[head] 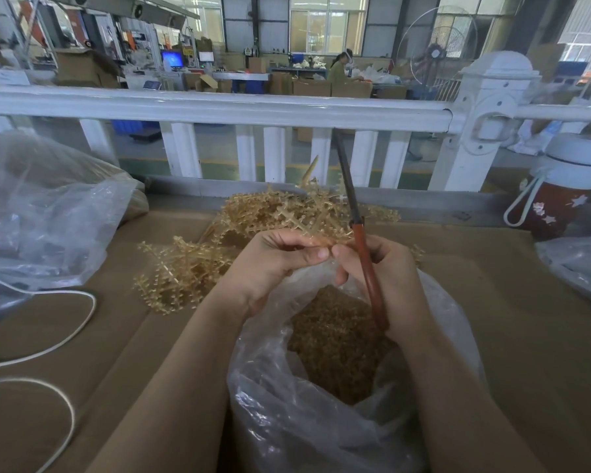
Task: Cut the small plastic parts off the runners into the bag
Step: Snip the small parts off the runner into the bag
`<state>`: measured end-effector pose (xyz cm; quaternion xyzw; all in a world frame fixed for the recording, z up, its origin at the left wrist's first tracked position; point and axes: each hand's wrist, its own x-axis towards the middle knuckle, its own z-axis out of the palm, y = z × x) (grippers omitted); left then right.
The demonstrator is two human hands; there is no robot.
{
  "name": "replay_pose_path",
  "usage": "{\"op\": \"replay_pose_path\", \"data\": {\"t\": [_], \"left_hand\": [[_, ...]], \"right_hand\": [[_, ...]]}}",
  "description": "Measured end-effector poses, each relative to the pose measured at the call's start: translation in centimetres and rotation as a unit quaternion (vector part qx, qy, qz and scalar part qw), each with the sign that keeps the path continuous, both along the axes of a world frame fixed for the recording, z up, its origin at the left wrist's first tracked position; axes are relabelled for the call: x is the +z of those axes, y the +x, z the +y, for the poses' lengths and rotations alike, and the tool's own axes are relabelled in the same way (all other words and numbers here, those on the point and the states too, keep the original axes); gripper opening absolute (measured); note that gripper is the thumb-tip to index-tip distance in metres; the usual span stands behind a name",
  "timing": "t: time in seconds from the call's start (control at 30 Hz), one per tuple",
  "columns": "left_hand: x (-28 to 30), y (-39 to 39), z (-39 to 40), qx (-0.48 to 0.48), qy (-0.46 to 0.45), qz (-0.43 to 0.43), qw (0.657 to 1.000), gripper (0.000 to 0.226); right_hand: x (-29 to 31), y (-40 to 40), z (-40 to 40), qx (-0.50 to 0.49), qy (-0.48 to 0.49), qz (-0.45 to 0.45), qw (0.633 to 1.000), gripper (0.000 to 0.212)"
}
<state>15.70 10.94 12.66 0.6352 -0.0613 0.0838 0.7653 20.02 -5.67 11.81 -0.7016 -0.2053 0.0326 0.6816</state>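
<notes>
Starting at the far left, a crumpled clear plastic bag (45,213) slumps on the cardboard-covered surface (526,319), and a white cord (62,332) loops across the cardboard in front of it. Moving in, a heap of tan plastic runners (185,268), all thin branches studded with small parts, sprawls from the middle left up toward the white railing (219,107) behind.

Now the left hand (273,264): its grip is clenched on one runner (301,223), thumb and fingertips pinching the stem so the branches fan up and away from the knuckles. That runner sits right at the fingertips of both hands, directly above the mouth of the open bag (321,421).

Just beside it, the right hand (386,278) has its grip wrapped round a red-handled cutting tool (365,261), the handle lying along the palm and the dark blade end pointing up past the railing. Its fingertips meet the left thumb at the runner stem; whether the blades are touching the plastic, I cannot tell.

Below both hands, the bag holds a deep pile of cut parts (335,343), tan and granular. Far right, a red bottle (556,192) with a white lid stands upright on the surface near the fence post.
</notes>
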Motion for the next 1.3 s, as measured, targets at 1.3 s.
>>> {"op": "replay_pose_path", "data": {"t": [1.3], "left_hand": [[0.2,0.2,0.8,0.105,-0.039,-0.03,0.993,0.014]], "right_hand": [[-1.8,0.6,0.2,-0.183,-0.365,-0.257,0.876,0.06]]}}
